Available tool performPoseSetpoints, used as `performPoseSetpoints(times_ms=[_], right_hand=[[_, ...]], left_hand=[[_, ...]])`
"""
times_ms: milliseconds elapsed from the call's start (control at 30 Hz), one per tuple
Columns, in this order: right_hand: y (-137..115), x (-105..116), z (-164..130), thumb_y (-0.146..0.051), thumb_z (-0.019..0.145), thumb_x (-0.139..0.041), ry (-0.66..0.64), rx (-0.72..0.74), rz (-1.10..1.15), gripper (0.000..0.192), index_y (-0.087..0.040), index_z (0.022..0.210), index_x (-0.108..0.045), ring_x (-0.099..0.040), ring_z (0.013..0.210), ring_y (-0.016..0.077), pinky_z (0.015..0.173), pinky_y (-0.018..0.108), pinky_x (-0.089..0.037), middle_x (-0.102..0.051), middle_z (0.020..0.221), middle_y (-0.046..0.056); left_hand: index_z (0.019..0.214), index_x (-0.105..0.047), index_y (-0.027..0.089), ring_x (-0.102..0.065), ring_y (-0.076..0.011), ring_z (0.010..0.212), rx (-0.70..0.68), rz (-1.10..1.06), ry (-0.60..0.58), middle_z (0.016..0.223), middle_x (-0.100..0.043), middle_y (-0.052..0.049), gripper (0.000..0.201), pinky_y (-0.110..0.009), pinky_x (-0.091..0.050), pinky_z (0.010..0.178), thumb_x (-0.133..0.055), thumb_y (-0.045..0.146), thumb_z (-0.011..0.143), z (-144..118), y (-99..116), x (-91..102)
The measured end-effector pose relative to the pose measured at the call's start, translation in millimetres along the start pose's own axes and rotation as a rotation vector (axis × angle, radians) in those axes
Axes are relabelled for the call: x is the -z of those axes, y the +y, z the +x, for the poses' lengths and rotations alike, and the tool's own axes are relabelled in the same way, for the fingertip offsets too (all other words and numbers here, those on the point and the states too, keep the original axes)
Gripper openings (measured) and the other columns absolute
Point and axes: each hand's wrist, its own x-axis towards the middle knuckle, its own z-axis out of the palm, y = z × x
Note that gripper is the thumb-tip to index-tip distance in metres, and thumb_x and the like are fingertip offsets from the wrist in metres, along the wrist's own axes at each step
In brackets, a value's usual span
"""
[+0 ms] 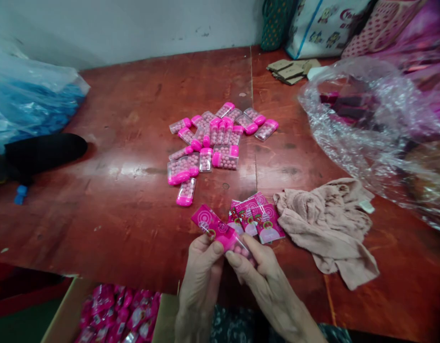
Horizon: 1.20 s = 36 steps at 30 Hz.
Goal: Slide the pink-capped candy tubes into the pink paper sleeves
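My left hand (205,257) pinches a pink printed sleeve (209,220) between thumb and fingers, close to the table's front edge. In my right hand (257,267) is a clear candy box (240,248) with a pink cap and round pink candies inside. The capped end of the box meets the sleeve's opening; how far it sits inside I cannot tell. Just beyond my hands lie several flat pink printed sleeves (268,221), overlapping. Farther back, a loose pile of candy boxes (225,157) with pink caps lies on the red-brown table.
A crumpled beige cloth (323,219) lies right of the sleeves. Clear plastic bags (352,143) fill the right side. At left are a bag of blue pieces (34,105) and a black object (46,152). Below the edge stands a carton (62,312) of pink packs.
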Motion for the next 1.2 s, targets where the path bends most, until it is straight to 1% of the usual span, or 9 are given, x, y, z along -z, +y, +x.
performPoseSetpoints(times_ms=[133,267,367,533,667,767,900,1067,1200], right_hand=[[4,-6,1,-0.046,0.084,-0.051,0.064,0.035,-0.033,0.027,-0.020,0.076,-0.051,-0.044,0.057,0.0117,0.050,0.021,-0.035,-0.048,0.064,-0.003],[9,-10,2,-0.043,0.083,-0.053,0.088,0.128,0.012,0.025,-0.019,0.080,-0.050,-0.040,0.048,0.0090,0.044,0.020,-0.030,-0.045,0.057,-0.005],[10,-11,4,-0.041,0.084,-0.052,0.088,0.088,0.114,0.022,-0.019,0.086,-0.053,-0.041,0.050,0.0088,0.045,0.019,-0.031,-0.045,0.060,-0.005],[14,-20,7,-0.044,0.088,-0.044,0.066,0.017,0.289,0.027,-0.019,0.087,-0.055,-0.040,0.049,0.0088,0.047,0.020,-0.034,-0.045,0.058,-0.005],[18,-26,8,-0.043,0.088,-0.045,0.135,0.060,0.190,0.027,-0.018,0.084,-0.054,-0.041,0.049,0.0091,0.047,0.020,-0.033,-0.045,0.058,-0.005],[17,-26,7,-0.041,0.087,-0.046,0.227,0.092,0.110,0.026,-0.017,0.090,-0.055,-0.045,0.052,0.0105,0.050,0.021,-0.037,-0.046,0.060,-0.004],[12,-26,7,-0.042,0.089,-0.042,0.210,0.087,0.254,0.028,-0.018,0.097,-0.056,-0.050,0.060,0.0124,0.057,0.021,-0.043,-0.051,0.066,-0.002],[8,-28,12,-0.049,0.088,-0.041,0.174,-0.061,0.475,0.035,-0.018,0.079,-0.056,-0.046,0.054,0.0102,0.046,0.018,-0.039,-0.049,0.063,-0.002],[15,-33,14,-0.046,0.089,-0.041,0.213,-0.030,0.429,0.032,-0.018,0.082,-0.057,-0.044,0.049,0.0096,0.044,0.018,-0.037,-0.049,0.058,-0.003]], left_hand=[[0.070,-0.071,0.014,-0.059,-0.0117,0.049,-0.001,0.019,0.010,0.060,-0.067,-0.003,0.019,-0.024,-0.051,0.054,-0.079,0.024,0.055,-2,3,-3.6],[0.068,-0.070,0.013,-0.056,-0.0088,0.046,0.038,0.025,0.004,0.055,-0.064,-0.002,0.016,-0.018,-0.047,0.049,-0.077,0.023,0.058,-6,3,-9.1],[0.067,-0.069,0.013,-0.055,-0.0082,0.047,0.034,0.005,0.013,0.055,-0.063,-0.002,0.017,-0.016,-0.045,0.047,-0.077,0.027,0.060,-9,1,-12.0],[0.080,-0.071,0.012,-0.048,-0.0097,0.038,0.059,0.024,-0.009,0.053,-0.062,-0.004,0.033,-0.020,-0.038,0.035,-0.070,0.041,0.065,-10,3,-11.9],[0.073,-0.071,0.014,-0.052,-0.0089,0.044,-0.002,-0.001,0.047,0.055,-0.063,-0.002,0.020,-0.018,-0.043,0.043,-0.074,0.031,0.064,-11,2,-12.0],[0.070,-0.071,0.015,-0.056,-0.0077,0.050,-0.016,-0.017,0.106,0.056,-0.064,0.000,0.016,-0.016,-0.046,0.052,-0.076,0.028,0.062,-14,-3,-15.2],[0.071,-0.070,0.016,-0.051,-0.0055,0.046,-0.006,-0.017,0.102,0.053,-0.062,0.001,0.013,-0.013,-0.039,0.044,-0.074,0.027,0.065,-15,-8,-19.7],[0.065,-0.067,0.014,-0.048,-0.0077,0.045,-0.030,-0.066,0.088,0.052,-0.058,0.000,0.020,-0.017,-0.040,0.044,-0.070,0.034,0.069,-12,-5,-16.5],[0.060,-0.062,0.015,-0.047,-0.0076,0.048,-0.068,-0.054,0.100,0.052,-0.055,0.002,0.020,-0.017,-0.039,0.047,-0.067,0.030,0.072,-13,-6,-13.4]])
